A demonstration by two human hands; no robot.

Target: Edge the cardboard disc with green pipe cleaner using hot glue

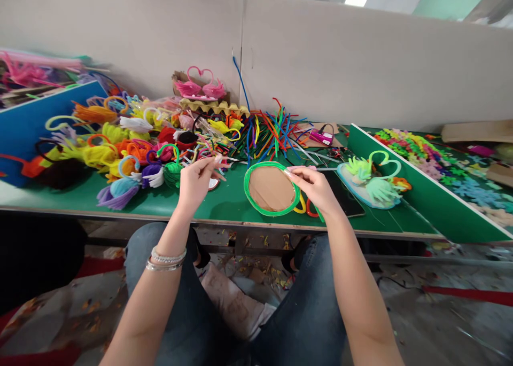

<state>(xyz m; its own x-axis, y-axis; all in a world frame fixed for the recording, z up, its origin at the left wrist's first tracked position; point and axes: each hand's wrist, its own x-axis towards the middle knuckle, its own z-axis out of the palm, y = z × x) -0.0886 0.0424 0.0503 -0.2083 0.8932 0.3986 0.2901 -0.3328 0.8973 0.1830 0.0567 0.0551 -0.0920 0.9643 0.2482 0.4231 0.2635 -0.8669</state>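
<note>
My right hand [312, 188] pinches the right rim of a cardboard oval [271, 188] edged with green fuzzy stem, held just above the green tabletop [224, 203]. To the left, my left hand [199, 180] is raised over the table with its fingertips drawn together; thin pale strands show by the fingers, but what they hold is too small to name. Yellow and red scissor handles [311, 208] lie partly behind the oval, near my right hand. Farther right, two pale green swans [380, 187] stand on a light blue oval base.
Colourful pipe-cleaner swans [100, 155] are heaped at the left beside a blue divider [44, 123]. Loose pipe cleaners [276, 133] lie behind the oval. A pink swan pair [200, 88] stands at the back. A dark flat device [344, 195] and a green divider [420, 189] are at the right.
</note>
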